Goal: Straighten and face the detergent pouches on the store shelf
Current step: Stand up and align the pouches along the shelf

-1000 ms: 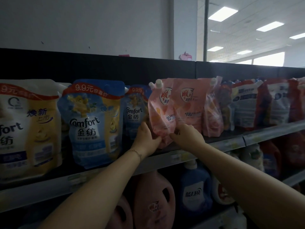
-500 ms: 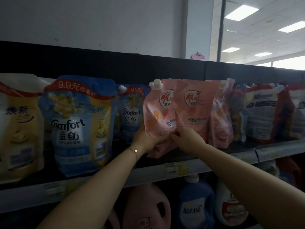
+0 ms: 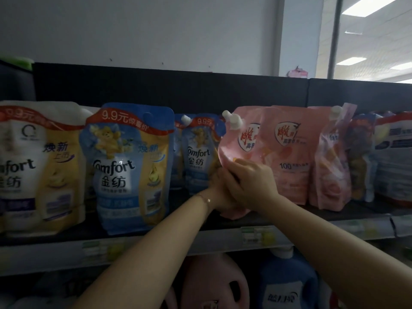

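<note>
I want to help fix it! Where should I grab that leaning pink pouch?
Probably low down, one hand on each side edge, coming from the front. The pink pouch is soft and tilted, spout leaning left, so its wide bottom steers it best.

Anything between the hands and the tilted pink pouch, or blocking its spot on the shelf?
No. The left hand and right hand both hold the tilted pink pouch. Its spot is crowded, not blocked: a small blue Comfort pouch close on its left, a second pink pouch behind its right edge.

Three pink pouches [image 3: 289, 152], two hands [image 3: 252, 184]
</note>
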`<state>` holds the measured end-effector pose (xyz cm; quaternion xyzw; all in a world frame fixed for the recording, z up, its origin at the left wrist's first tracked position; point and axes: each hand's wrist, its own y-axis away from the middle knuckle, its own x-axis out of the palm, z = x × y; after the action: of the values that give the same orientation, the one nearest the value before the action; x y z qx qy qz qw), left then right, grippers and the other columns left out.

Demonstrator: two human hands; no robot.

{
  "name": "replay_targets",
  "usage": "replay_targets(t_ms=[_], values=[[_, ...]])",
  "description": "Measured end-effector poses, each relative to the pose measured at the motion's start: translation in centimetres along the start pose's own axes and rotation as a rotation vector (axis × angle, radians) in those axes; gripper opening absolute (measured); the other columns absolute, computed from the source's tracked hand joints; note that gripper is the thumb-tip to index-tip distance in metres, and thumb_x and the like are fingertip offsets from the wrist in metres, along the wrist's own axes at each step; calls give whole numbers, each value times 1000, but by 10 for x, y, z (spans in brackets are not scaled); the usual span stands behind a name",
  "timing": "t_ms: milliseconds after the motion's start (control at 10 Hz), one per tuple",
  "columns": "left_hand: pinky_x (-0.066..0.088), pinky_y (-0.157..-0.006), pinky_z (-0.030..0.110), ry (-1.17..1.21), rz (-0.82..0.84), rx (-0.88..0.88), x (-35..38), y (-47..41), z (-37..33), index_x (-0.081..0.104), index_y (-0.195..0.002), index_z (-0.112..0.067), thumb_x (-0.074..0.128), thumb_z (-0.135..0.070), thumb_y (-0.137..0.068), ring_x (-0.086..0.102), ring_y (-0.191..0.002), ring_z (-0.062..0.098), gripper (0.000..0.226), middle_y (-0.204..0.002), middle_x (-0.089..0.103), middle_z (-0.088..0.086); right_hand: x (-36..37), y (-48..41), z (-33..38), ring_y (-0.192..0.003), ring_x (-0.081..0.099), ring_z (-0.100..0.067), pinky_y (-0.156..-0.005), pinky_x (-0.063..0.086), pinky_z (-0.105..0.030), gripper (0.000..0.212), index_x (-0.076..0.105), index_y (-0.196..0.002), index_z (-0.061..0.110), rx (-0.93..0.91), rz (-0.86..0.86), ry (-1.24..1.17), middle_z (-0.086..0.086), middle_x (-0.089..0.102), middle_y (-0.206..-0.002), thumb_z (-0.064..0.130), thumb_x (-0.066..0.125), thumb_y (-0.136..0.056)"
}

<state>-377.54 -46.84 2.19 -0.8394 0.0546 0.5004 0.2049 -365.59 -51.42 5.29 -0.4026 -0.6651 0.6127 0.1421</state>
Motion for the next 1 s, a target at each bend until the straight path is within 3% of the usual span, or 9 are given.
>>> replay_targets(t_ms=[100,200,300,400,500,600,700,900,1000], values=[[36,-99,29,-71,218,-133,-40,39,-38,35,-145,-11,77,-40,-74,44,-120,15,88,-148,40,11,8,-3,2,-44,46,-17,-39,32,-24,31,57,-63,19,75,57,4,4,52,-54,36,53,-88],[35,-91,21,-44,333,-149,-52,41,-38,48,-137,-9,67,-30,-88,50,-117,16,56,-138,52,7,17,-8,1,-46,43,-13,-43,25,-21,37,43,-59,24,124,119,81,5,52,-57,39,63,-87],[35,-106,28,-148,304,-159,-61,34,-30,56,-126,-12,80,-45,-70,47,-124,26,70,-128,56,6,23,-11,-4,-49,55,-19,-46,25,-21,13,66,-81,18,127,153,195,2,65,-73,31,69,-83],[36,-96,19,-3,213,-231,-74,26,-15,47,-130,-13,84,-26,-71,48,-124,22,71,-119,54,-2,24,-18,-14,-74,66,-28,-52,35,-28,20,59,-111,18,226,277,247,0,67,-100,26,55,-92],[33,-93,17,129,161,-342,-80,25,-16,23,-145,-4,76,-18,-80,40,-131,20,85,-140,44,4,22,-23,-24,-81,65,-26,-57,38,-30,17,52,-111,22,312,344,288,3,64,-103,22,45,-96],[37,-102,27,157,125,-409,-82,22,-14,16,-149,-5,85,-24,-70,38,-133,25,107,-148,36,6,17,-25,-27,-84,66,-24,-58,37,-30,25,52,-115,26,302,389,349,4,65,-103,16,45,-94],[33,-111,36,-57,161,-384,-83,23,-19,21,-149,-14,89,-33,-63,28,-139,29,112,-150,28,5,14,-25,-23,-90,66,-24,-62,43,-31,31,53,-119,26,298,468,343,3,65,-107,11,46,-93],[12,-116,58,-453,134,-423,-76,17,-24,-13,-151,-27,87,-44,-60,-8,-145,40,137,-158,-18,13,14,-22,-11,-98,65,-28,-76,54,-38,38,48,-129,26,215,529,295,-2,62,-117,13,50,-93],[6,-116,60,-583,188,-439,-75,16,-22,-25,-147,-32,84,-53,-59,-20,-143,37,141,-153,-33,10,13,-21,-12,-103,64,-28,-73,51,-36,40,51,-130,26,208,589,327,-2,62,-120,10,50,-94]])
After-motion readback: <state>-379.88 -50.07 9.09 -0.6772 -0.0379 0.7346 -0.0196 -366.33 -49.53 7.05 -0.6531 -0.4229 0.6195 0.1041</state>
